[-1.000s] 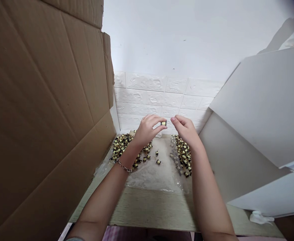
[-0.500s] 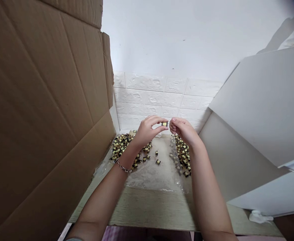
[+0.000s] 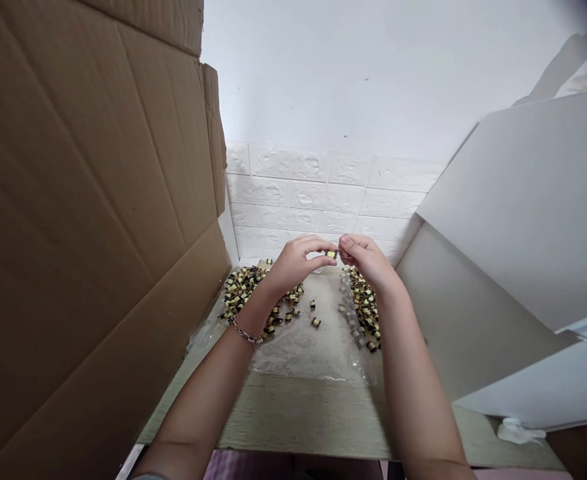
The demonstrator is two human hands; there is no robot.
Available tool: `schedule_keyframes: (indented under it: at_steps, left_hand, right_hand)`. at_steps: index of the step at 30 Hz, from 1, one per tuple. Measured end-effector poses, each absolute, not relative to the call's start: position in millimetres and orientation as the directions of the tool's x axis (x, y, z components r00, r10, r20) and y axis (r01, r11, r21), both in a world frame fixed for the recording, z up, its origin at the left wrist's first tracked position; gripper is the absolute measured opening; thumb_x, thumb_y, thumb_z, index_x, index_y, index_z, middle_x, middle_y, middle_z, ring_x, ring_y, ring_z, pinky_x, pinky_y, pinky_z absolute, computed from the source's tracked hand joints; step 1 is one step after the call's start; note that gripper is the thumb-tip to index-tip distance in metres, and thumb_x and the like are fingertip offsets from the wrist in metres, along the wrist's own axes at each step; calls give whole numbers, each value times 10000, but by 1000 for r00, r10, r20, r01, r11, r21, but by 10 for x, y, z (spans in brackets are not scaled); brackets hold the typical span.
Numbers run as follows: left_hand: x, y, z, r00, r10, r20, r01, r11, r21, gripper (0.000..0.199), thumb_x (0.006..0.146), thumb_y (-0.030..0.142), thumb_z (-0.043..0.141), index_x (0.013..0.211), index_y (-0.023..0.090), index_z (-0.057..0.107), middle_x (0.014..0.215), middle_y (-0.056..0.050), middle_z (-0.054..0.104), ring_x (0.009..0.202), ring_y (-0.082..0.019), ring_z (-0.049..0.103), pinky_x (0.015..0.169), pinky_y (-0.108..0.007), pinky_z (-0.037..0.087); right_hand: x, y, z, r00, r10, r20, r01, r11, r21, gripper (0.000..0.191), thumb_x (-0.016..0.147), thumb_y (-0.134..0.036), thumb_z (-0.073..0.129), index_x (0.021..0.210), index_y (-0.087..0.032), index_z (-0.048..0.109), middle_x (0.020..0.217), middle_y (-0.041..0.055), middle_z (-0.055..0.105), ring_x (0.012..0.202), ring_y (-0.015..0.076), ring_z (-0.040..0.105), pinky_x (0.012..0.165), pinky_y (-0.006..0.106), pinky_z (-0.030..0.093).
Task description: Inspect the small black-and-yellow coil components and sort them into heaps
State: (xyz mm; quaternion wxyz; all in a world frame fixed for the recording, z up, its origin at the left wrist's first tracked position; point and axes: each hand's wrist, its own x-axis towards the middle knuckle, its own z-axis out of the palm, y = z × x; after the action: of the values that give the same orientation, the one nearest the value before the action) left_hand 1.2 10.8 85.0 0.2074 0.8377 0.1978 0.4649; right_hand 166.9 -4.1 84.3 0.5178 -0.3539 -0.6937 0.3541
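Observation:
My left hand [image 3: 292, 267] pinches a small transformer [image 3: 331, 254], black with a yellow-taped middle, between thumb and fingers above the table. My right hand [image 3: 367, 261] is closed in a pinch right beside the transformer's right end. What its fingertips hold is too small to make out. Below my left hand lies a pile of similar small transformers [image 3: 241, 288] with brownish wire ends. Another pile [image 3: 364, 303] lies on the right, partly hidden by my right wrist. Two loose transformers [image 3: 315, 322] sit between the piles.
A clear plastic bag [image 3: 303, 357] lies flat on the light wooden table [image 3: 303, 413]. A tall cardboard sheet [image 3: 93, 220] walls off the left side, and white panels [image 3: 518, 213] stand on the right. Behind is a white brick-patterned wall [image 3: 318, 197]. A crumpled white thing [image 3: 519, 431] lies at right.
The transformer in my left hand has dropped slightly and tilted, and now sits closer to my right fingertips. My right hand has turned a little, its fingers more tightly curled.

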Motion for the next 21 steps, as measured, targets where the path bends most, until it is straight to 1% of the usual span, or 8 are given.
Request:
schedule_keyframes:
  at_steps: [7,11,13,16,21]
  left_hand:
    - [-15,138,845,558,548,623,187,-814,549,131,711,244,613,831,208,650,861,23,632,847,-116,544,789,-212,379]
    - [-27,177,817,594,576,562,257,-798,545,158,713,284,606,846,209,646,857,21,631,841,-125,540,769,-219,381]
    - [-34,199,803,622,574,532,291,-800,524,176,718,302,598,860,209,644,857,19,630,840,-128,537,764,-222,377]
    - [-45,227,787,677,559,479,342,-815,468,177,726,307,587,858,204,644,839,16,629,819,-129,534,742,-219,369]
    - [-54,266,759,764,527,372,393,-837,380,147,734,297,564,786,189,649,743,18,606,722,-117,517,634,-205,345]
  right_hand:
    - [1661,-63,883,-224,846,484,386,533,-753,383,803,-455,410,556,-162,401,535,-45,301,508,71,270,495,227,211]
    - [1614,-96,903,-201,862,465,556,491,-670,366,812,-407,392,540,-168,337,536,-46,266,519,73,268,503,219,217]
    - [1587,-109,909,-184,871,455,651,455,-607,356,812,-375,387,530,-169,319,521,-46,270,517,74,279,506,217,222]
    - [1559,-109,906,-198,887,416,746,412,-523,333,809,-334,376,525,-163,354,508,-44,319,519,76,316,516,215,235]
    - [1571,-59,847,-250,924,290,798,366,-479,331,793,-319,366,504,-160,393,476,-42,342,500,77,323,494,212,235]
